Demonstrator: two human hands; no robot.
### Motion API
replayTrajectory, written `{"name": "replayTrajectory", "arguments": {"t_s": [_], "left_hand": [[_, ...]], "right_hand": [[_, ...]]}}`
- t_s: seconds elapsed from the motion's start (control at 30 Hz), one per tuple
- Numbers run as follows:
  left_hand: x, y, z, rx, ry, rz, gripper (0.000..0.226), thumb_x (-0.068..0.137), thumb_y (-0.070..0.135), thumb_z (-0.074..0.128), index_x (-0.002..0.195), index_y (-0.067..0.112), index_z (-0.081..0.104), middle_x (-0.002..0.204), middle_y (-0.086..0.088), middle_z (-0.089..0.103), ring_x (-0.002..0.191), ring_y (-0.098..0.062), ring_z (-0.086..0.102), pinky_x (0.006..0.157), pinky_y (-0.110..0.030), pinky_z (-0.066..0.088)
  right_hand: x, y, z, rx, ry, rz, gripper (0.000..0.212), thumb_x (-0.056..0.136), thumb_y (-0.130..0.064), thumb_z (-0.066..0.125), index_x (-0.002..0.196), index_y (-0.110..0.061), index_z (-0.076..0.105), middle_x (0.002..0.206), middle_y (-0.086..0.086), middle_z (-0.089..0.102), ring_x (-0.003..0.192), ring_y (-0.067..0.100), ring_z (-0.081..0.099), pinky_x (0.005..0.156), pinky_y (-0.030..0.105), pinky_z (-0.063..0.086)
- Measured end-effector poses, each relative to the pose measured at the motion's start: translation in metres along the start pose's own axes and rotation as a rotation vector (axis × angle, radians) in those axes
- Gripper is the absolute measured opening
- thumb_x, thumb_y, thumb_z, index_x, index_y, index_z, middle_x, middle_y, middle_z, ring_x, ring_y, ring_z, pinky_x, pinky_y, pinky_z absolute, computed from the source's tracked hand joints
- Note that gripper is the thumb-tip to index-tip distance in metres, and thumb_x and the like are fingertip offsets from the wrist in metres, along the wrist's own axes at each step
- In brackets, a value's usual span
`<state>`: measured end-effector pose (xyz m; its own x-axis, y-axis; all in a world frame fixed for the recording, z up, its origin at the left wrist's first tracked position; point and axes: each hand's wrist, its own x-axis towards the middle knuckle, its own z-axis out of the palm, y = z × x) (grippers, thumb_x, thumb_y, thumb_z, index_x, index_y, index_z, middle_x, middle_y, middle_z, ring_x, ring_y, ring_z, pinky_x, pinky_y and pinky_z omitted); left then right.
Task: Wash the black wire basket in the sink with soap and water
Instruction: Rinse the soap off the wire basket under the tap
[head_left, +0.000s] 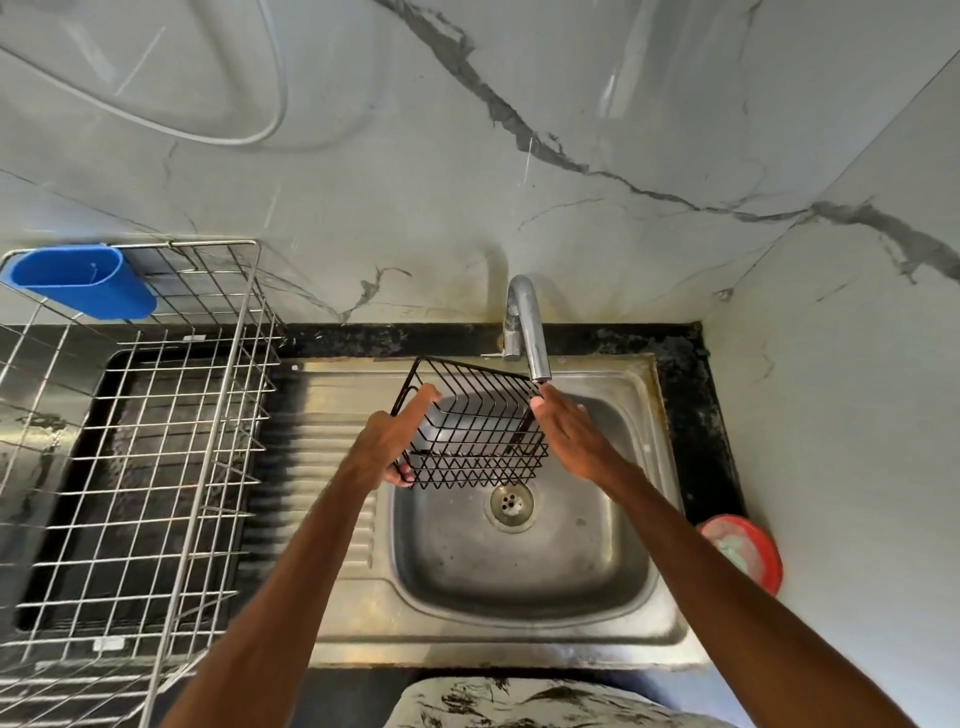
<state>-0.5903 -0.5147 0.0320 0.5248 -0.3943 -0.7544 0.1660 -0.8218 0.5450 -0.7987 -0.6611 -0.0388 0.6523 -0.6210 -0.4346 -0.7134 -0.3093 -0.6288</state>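
- Basket (478, 431): black wire, held between the two hands above the sink (519, 649) bowl. It is tilted, with the open side towards the camera.
- Left hand (387, 441): grips the basket's left end. The forefinger lies straight along the upper rim. The other fingers curl under the lower corner, only their tips showing.
- Right hand (571, 436): fingers straight and together, flat against the basket's right end. The palm side is hidden, so contact with the wire cannot be confirmed.
- Tap (525, 322): spout mouth just above the right hand's fingertips. Whether water runs cannot be made out.
- Drain (511, 501): in the bowl floor, below and between the hands, just under the basket's lower edge.
- Dish rack (130, 467): well left of the left hand, cut off at the left and bottom edges. A blue cup (78, 283) hangs on its far corner.
- Red tub (775, 564): on the worktop (701, 415), right of the right forearm, which hides part of it. Contents pale, not identifiable.
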Motion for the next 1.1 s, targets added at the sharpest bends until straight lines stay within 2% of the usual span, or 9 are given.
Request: {"name": "replayTrajectory", "arguments": {"t_s": [0.1, 0.23, 0.37, 0.5, 0.67, 0.83, 0.93, 1.0, 1.1], "left_hand": [[-0.005, -0.007, 0.004, -0.032, -0.016, 0.021, 0.062, 0.089, 0.073, 0.057, 0.09, 0.011, 0.056, 0.096, -0.014, 0.063, 0.092, -0.036, 0.068, 0.086, -0.052, 0.061], [-0.007, -0.012, 0.006, -0.074, -0.044, 0.028, 0.07, 0.09, 0.081, 0.045, 0.108, 0.014, 0.054, 0.094, -0.012, 0.061, 0.09, -0.036, 0.068, 0.076, -0.048, 0.061], [-0.007, -0.013, 0.002, -0.073, 0.004, 0.002, 0.066, 0.092, 0.078, 0.047, 0.091, 0.013, 0.058, 0.094, -0.017, 0.064, 0.089, -0.035, 0.067, 0.083, -0.052, 0.061], [-0.006, -0.009, 0.003, -0.049, 0.047, 0.032, 0.066, 0.093, 0.077, 0.047, 0.084, 0.013, 0.057, 0.085, -0.014, 0.063, 0.079, -0.032, 0.069, 0.082, -0.051, 0.062], [-0.005, -0.008, 0.005, 0.002, 0.059, 0.04, 0.096, 0.081, 0.091, 0.045, 0.104, 0.001, 0.067, 0.089, -0.022, 0.074, 0.079, -0.034, 0.075, 0.08, -0.05, 0.064], [0.023, -0.027, 0.012, 0.083, 0.091, 0.028, 0.156, 0.032, 0.115, 0.038, 0.135, -0.001, 0.057, 0.121, -0.025, 0.069, 0.101, -0.04, 0.07, 0.089, -0.055, 0.06], [0.018, -0.026, 0.009, 0.054, 0.08, 0.05, 0.134, 0.045, 0.109, 0.047, 0.125, 0.002, 0.063, 0.112, -0.022, 0.072, 0.097, -0.038, 0.072, 0.087, -0.054, 0.061], [0.006, -0.02, 0.006, 0.024, 0.076, 0.073, 0.108, 0.053, 0.098, 0.054, 0.107, 0.006, 0.068, 0.094, -0.018, 0.075, 0.087, -0.034, 0.074, 0.084, -0.053, 0.062], [-0.007, -0.017, 0.004, 0.004, 0.042, 0.058, 0.095, 0.059, 0.092, 0.059, 0.101, 0.007, 0.066, 0.086, -0.016, 0.069, 0.086, -0.035, 0.073, 0.081, -0.052, 0.062]], "right_hand": [[-0.01, -0.026, 0.007, -0.012, 0.023, -0.079, 0.079, 0.1, -0.068, 0.011, 0.161, -0.017, 0.007, 0.169, 0.006, 0.004, 0.155, 0.02, -0.004, 0.126, 0.046, -0.002], [-0.029, -0.061, 0.024, -0.078, -0.053, -0.319, 0.074, 0.105, -0.057, 0.02, 0.16, -0.018, -0.011, 0.167, -0.001, -0.018, 0.152, 0.011, -0.02, 0.125, 0.037, -0.008], [-0.028, -0.058, 0.028, -0.16, -0.072, -0.372, 0.074, 0.106, -0.056, 0.021, 0.16, -0.015, -0.009, 0.166, 0.001, -0.02, 0.152, 0.011, -0.022, 0.126, 0.048, -0.005], [-0.036, -0.081, 0.036, -0.102, 0.031, -0.411, 0.08, 0.103, -0.06, 0.017, 0.158, -0.013, -0.018, 0.165, 0.004, -0.026, 0.152, 0.012, -0.024, 0.125, 0.043, -0.009], [-0.032, -0.089, 0.039, -0.115, 0.045, -0.508, 0.069, 0.107, -0.051, 0.023, 0.161, -0.017, -0.003, 0.169, -0.001, -0.011, 0.153, 0.004, -0.012, 0.127, 0.043, -0.004], [-0.022, -0.055, 0.034, -0.165, 0.103, -0.604, 0.065, 0.109, -0.04, 0.033, 0.162, -0.019, 0.003, 0.17, -0.003, -0.003, 0.155, 0.008, -0.001, 0.127, 0.048, 0.007], [-0.02, -0.03, 0.03, -0.11, 0.088, -0.457, 0.069, 0.107, -0.049, 0.025, 0.161, -0.023, -0.008, 0.169, -0.007, -0.009, 0.155, 0.005, -0.005, 0.127, 0.047, 0.007], [-0.012, -0.008, 0.026, -0.115, 0.061, -0.356, 0.064, 0.105, -0.056, 0.016, 0.161, -0.032, -0.004, 0.169, -0.01, -0.007, 0.154, 0.004, -0.005, 0.126, 0.05, 0.007], [0.002, 0.013, 0.017, 0.037, -0.003, -0.229, 0.06, 0.103, -0.063, 0.014, 0.159, -0.044, 0.003, 0.169, -0.013, 0.002, 0.154, 0.005, 0.002, 0.126, 0.05, 0.011]]}}
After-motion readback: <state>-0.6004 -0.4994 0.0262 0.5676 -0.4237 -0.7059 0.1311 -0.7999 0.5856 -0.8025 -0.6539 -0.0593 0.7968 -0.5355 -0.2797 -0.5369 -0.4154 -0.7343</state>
